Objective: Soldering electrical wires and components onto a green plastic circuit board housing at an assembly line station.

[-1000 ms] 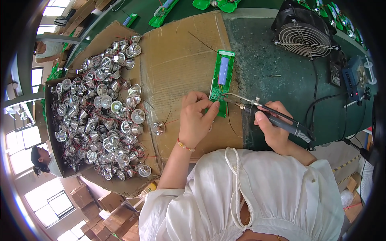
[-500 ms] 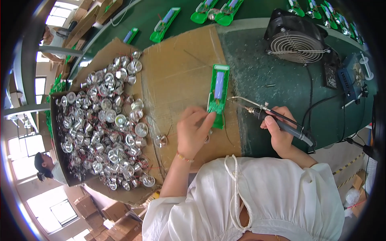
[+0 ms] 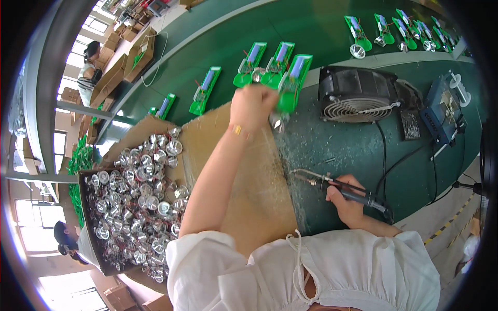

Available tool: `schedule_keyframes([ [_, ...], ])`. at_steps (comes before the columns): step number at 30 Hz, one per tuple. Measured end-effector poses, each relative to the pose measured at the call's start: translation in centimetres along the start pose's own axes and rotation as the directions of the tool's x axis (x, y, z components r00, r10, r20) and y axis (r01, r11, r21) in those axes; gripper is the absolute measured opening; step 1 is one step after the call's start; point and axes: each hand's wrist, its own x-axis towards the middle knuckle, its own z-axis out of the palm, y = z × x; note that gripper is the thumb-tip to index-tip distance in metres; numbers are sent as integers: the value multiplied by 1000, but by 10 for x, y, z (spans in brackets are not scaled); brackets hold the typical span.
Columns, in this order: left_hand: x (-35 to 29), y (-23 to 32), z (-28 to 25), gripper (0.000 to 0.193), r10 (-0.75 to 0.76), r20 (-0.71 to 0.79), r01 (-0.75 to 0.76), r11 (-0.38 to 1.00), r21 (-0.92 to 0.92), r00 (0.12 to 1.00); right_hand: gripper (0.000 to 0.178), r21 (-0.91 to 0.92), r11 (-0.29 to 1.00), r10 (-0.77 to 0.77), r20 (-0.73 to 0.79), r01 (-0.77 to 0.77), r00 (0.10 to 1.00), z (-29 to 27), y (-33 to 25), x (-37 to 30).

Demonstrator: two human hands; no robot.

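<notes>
Green, flat and narrow, the circuit board with a small shiny reflector cup dangling from it [image 3: 291,85] is pinched in the outstretched left hand [image 3: 252,106], at the far table [image 3: 337,150] edge beside the conveyor belt [image 3: 218,46]. This looks like the set-down step; placing it calls for a clear slot among the boards there. The right hand [image 3: 346,202] is curled around a black-handled soldering iron [image 3: 337,185].

Bright daylight, strong fisheye bend, motion blur at the raised hand

Windows far to the left of the left hand [image 3: 252,106] blow out white; the silver reflector cups [image 3: 137,202] below it glint. The right hand [image 3: 346,199] is sharp, the rim black and curved.
</notes>
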Motion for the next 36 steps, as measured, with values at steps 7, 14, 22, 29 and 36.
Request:
schedule_keyframes([
  [7,106,-53,-17,25,11,-655,-32,999,-20,755,16,-53,998,28,25,-26,999,-5,4,4],
  [14,65,-120,0,26,-59,-142,100,949,298,988,15,-74,996,52,50,-49,997,-2,2,3],
  [22,-115,-54,-30,20,-189,-182,216,967,139,965,13,61,994,89,14,-89,996,-4,2,3],
  [29,-244,-35,-33,24,-54,-497,240,917,318,866,12,-36,999,-3,-2,3,1000,3,-1,7],
  [36,-290,-91,-59,65,-413,-505,649,552,523,758,16,-34,997,-77,-31,76,997,4,2,6],
])
